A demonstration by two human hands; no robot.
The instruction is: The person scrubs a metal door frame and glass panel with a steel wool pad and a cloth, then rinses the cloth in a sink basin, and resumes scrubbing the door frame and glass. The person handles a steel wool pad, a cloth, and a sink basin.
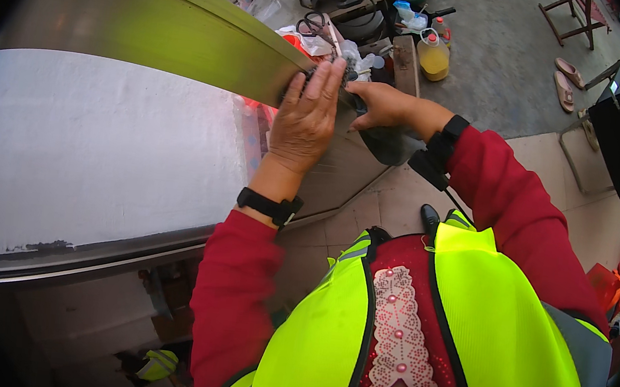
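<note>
My left hand [308, 115] is raised with its fingers extended, at the end of a metal door frame panel [152, 24] with a greenish sheen. Its fingers lie against a dark, bristly-looking thing that they partly cover. Just to the right, my right hand [379, 105] has its thumb and fingers around a dark handle-like object [359, 103], whose other end is hidden. Below that hand hangs a dark, rounded, translucent thing [388, 146], too unclear to name. A white wall [115, 156] stands at the left.
A board-like brown surface [347, 166] lies beneath my hands. Beyond are scissors [312, 24], plastic bags, a wooden block [406, 65] and a jug of yellow liquid [433, 56]. Slippers [564, 91] and a chair [592, 149] stand right. Another person in a vest [157, 364] is at lower left.
</note>
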